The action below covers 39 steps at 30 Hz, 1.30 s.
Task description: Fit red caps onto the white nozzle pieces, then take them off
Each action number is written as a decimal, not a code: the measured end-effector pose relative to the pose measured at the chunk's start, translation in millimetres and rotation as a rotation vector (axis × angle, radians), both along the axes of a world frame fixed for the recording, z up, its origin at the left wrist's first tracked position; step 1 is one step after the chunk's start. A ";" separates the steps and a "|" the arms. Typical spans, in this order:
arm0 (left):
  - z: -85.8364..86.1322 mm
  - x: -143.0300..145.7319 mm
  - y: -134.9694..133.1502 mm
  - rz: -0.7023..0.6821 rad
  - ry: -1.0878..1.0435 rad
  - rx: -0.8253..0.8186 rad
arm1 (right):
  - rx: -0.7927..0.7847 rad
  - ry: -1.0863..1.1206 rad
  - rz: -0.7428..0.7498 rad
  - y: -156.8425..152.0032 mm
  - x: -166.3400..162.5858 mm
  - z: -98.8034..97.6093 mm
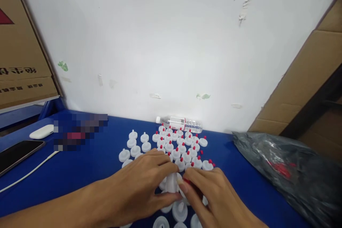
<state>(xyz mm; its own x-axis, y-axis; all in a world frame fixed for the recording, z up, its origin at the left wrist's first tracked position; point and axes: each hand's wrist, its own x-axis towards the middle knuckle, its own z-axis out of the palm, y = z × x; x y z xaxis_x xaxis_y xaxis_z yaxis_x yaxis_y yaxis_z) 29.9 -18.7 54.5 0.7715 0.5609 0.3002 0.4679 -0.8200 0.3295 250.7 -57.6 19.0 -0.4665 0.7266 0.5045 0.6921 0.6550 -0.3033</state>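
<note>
Several small white plastic caps (169,146) stand in rows on the blue table (88,171); many at the right carry a red tip, those at the left are plain white. My left hand (144,185) has its fingers closed round one white cap (171,182) near the front of the rows. My right hand (211,196) meets it from the right and pinches a small red tip (186,181) against that cap. More plain white caps (179,211) lie below my hands.
A clear water bottle (179,123) lies against the white wall behind the caps. A black plastic bag (291,171) with red pieces sits at the right. A phone (16,155), a white cable (32,171) and a white case (41,131) lie at the left. Cardboard boxes (21,42) flank both sides.
</note>
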 end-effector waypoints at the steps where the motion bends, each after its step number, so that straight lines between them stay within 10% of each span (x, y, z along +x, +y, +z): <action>1: 0.1 0.7 0.6 0.005 0.007 0.013 | -0.009 -0.011 -0.011 -0.7 0.8 1.3; 9: 13.2 -4.9 -5.4 0.054 -0.022 -0.115 | -0.096 0.094 0.071 1.9 7.3 27.9; 14: 36.3 -16.1 3.6 0.219 -0.089 -0.267 | 0.051 0.194 -0.293 23.8 66.2 48.4; 19: 38.3 -17.8 25.0 0.280 -0.084 -0.094 | -0.057 -0.231 -0.507 48.6 102.1 25.9; 30: 2.7 -34.8 63.0 0.312 0.037 -0.122 | 0.061 -0.263 -0.436 47.9 85.2 15.7; 39: -2.6 -29.8 68.8 0.430 0.048 -0.186 | 0.057 -0.291 -0.085 36.3 34.2 0.7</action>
<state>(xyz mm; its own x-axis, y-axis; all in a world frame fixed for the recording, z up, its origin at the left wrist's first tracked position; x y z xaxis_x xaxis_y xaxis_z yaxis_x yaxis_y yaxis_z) 0.1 50.1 51.9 0.4681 0.8734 0.1343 0.7703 -0.4777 0.4223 284.9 -21.3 19.7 -0.5357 0.7439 0.3996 0.7977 0.6010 -0.0492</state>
